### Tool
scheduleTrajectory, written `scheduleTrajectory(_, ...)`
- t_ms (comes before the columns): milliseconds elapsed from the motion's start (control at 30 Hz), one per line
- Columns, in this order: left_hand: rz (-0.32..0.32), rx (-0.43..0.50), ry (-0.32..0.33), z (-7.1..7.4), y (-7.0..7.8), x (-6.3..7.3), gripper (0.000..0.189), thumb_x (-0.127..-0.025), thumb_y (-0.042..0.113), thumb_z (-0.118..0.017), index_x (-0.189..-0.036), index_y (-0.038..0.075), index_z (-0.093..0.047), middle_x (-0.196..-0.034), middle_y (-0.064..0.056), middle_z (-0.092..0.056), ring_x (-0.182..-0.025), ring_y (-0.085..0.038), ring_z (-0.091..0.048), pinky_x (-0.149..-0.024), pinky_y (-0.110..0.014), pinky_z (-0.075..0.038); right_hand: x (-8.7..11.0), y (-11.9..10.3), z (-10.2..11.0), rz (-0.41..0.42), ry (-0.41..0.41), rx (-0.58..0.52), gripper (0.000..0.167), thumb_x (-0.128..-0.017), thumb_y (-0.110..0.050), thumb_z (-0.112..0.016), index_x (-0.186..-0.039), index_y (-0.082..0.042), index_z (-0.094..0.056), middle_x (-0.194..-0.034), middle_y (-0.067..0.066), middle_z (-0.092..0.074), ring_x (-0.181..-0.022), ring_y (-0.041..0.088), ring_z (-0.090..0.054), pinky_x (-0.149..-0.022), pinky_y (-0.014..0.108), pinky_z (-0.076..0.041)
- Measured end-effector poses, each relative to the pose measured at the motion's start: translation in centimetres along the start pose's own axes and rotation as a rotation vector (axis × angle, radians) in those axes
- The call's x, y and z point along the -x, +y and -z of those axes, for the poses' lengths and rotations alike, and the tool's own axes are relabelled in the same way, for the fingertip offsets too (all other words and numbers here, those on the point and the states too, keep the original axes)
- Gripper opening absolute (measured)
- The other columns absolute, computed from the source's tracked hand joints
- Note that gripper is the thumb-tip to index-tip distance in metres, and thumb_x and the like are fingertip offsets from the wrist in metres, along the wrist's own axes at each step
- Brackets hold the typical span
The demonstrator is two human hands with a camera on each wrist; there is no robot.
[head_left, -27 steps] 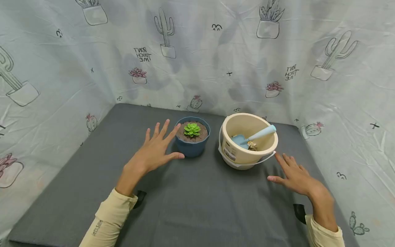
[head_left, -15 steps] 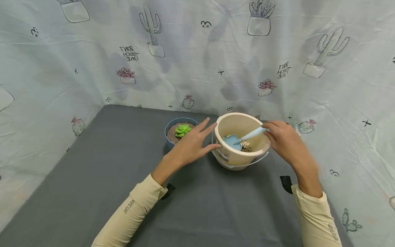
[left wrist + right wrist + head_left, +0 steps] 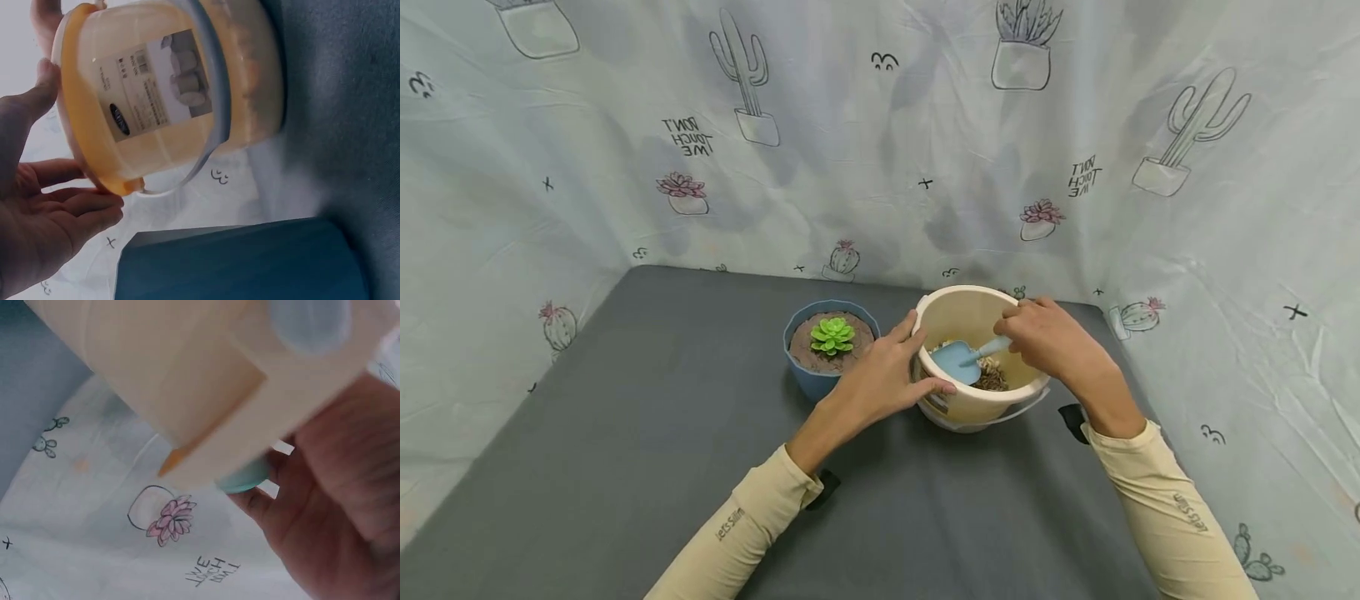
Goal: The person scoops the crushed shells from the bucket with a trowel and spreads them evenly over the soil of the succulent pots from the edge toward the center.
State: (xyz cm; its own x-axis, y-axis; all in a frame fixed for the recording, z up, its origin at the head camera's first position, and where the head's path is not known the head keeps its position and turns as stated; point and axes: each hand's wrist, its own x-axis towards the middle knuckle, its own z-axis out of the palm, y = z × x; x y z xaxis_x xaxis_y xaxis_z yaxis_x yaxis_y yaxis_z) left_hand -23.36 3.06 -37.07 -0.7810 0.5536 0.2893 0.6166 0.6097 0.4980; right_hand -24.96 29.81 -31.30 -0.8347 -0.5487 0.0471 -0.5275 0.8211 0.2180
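A cream bucket [image 3: 966, 408] stands tilted-looking on the grey table, its label [image 3: 153, 84] facing my left wrist camera. Inside lies a light blue hand trowel [image 3: 957, 362], blade down beside brownish loose material [image 3: 992, 377]. My right hand [image 3: 1051, 337] grips the trowel's handle over the bucket's right rim; the right wrist view shows the pale blue handle end [image 3: 247, 477] between thumb and fingers. Extended and spread, the thumb and fingers of my left hand [image 3: 880, 375] touch the bucket's left rim. Left of it sits a blue pot [image 3: 808, 385] with a green succulent [image 3: 832, 336] in brown soil.
The grey tabletop [image 3: 662, 450] stretches to the left and in front of the bucket. White cloth [image 3: 820, 158] printed with cacti encloses the back and sides. A white carrying handle [image 3: 1018, 410] hangs against the bucket's front.
Both hands have moved in to the bucket. The right hand has taken the trowel's handle and shifted it left and lower; the left hand has come past the pot to the rim.
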Motion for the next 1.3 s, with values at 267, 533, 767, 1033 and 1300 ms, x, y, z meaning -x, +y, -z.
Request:
scheduleTrajectory(267,0.002,-0.04,0.033,1.1,0.1,0.0,0.093,-0.088,0.059,-0.077,-0.155,0.001,-0.048,-0.168,-0.025,-0.034,-0.137,-0.039,-0.061,-0.099,-0.047,-0.061,1.0,0.3,3.4,-0.037,0.232,0.081,0.019,-0.077,0.01,-0.077,-0.088,-0.005,-0.074,-0.079,0.007,-0.06,-0.083,0.03,-0.054,-0.076,0.043,-0.043)
scheduleTrajectory(533,-0.008,-0.055,0.072,1.6,0.1,0.0,0.093,-0.088,0.057,-0.078,-0.156,0.0,-0.047,-0.167,-0.026,-0.035,-0.132,-0.04,-0.065,-0.09,-0.044,-0.064,-0.6,-0.4,3.0,0.027,0.336,0.273,0.034,-0.066,0.015,-0.079,-0.061,-0.01,-0.057,-0.073,0.01,-0.057,-0.078,0.031,-0.051,-0.074,0.04,-0.042)
scheduleTrajectory(767,-0.003,-0.038,0.028,0.5,0.2,0.3,0.089,-0.092,0.054,-0.076,-0.155,-0.001,-0.047,-0.167,-0.027,-0.035,-0.132,-0.041,-0.064,-0.09,-0.045,-0.064,-0.3,-0.6,0.1,-0.004,0.213,0.223,0.022,-0.069,0.01,-0.082,-0.073,-0.007,-0.07,-0.077,0.011,-0.066,-0.082,0.029,-0.051,-0.074,0.039,-0.04)
scheduleTrajectory(1033,-0.008,-0.012,0.04,-0.7,0.2,0.6,0.088,-0.092,0.053,-0.077,-0.156,0.0,-0.048,-0.167,-0.028,-0.035,-0.127,-0.042,-0.068,-0.086,-0.044,-0.064,0.5,0.5,-0.4,-0.068,0.113,0.049,0.014,-0.078,0.0,-0.081,-0.075,-0.011,-0.073,-0.073,0.007,-0.065,-0.075,0.03,-0.048,-0.076,0.044,-0.034)
scheduleTrajectory(1300,0.017,-0.008,0.034,-0.8,0.3,0.5,0.092,-0.09,0.058,-0.076,-0.158,0.003,-0.045,-0.168,-0.025,-0.033,-0.128,-0.043,-0.066,-0.089,-0.046,-0.064,0.4,0.1,-1.5,-0.004,0.104,-0.144,0.011,-0.086,-0.006,-0.08,-0.085,-0.017,-0.079,-0.082,0.001,-0.074,-0.073,0.024,-0.052,-0.076,0.05,-0.04)
